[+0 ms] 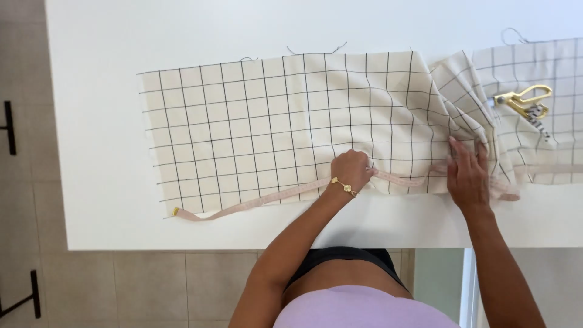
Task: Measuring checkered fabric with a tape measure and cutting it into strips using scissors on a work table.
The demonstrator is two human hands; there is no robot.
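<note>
A cream fabric with a black grid (261, 127) lies flat on a white table (97, 121), bunched into folds at its right end. A pale pink measuring tape (255, 200) runs along the fabric's near edge, its metal tip at the left. My left hand (351, 170), with a gold bracelet on its wrist, is closed and pinches the tape against the fabric's edge. My right hand (467, 173) rests flat on the fabric and tape near the folds, fingers together.
Gold-handled scissors (525, 102) lie on the fabric at the far right. Loose threads trail off the fabric's far edge. The table's near edge is close to my body, with tiled floor to the left.
</note>
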